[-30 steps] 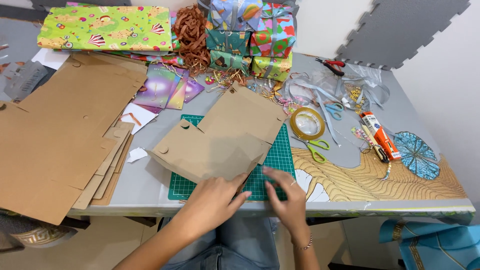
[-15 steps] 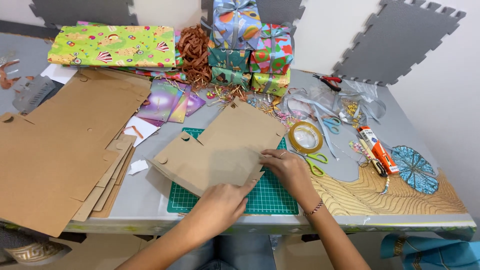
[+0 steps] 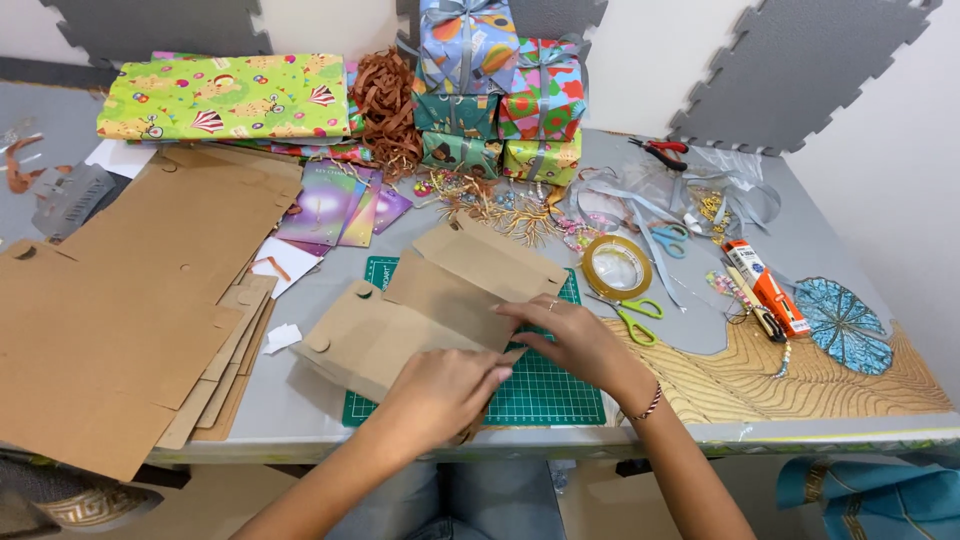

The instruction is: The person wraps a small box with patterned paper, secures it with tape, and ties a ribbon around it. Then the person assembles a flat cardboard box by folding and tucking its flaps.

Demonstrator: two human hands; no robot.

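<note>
On green cutting mat [image 3: 545, 392]: flat brown cardboard box [image 3: 420, 315], both hands [image 3: 510, 365] pressing it, fingers unclenched.

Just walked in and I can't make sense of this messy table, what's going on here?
A person is working a flat brown cardboard box blank on a green cutting mat. The left hand presses its near edge and the right hand lies on a panel. Beside them lie a tape roll, green scissors and wrapped gift boxes.
</note>
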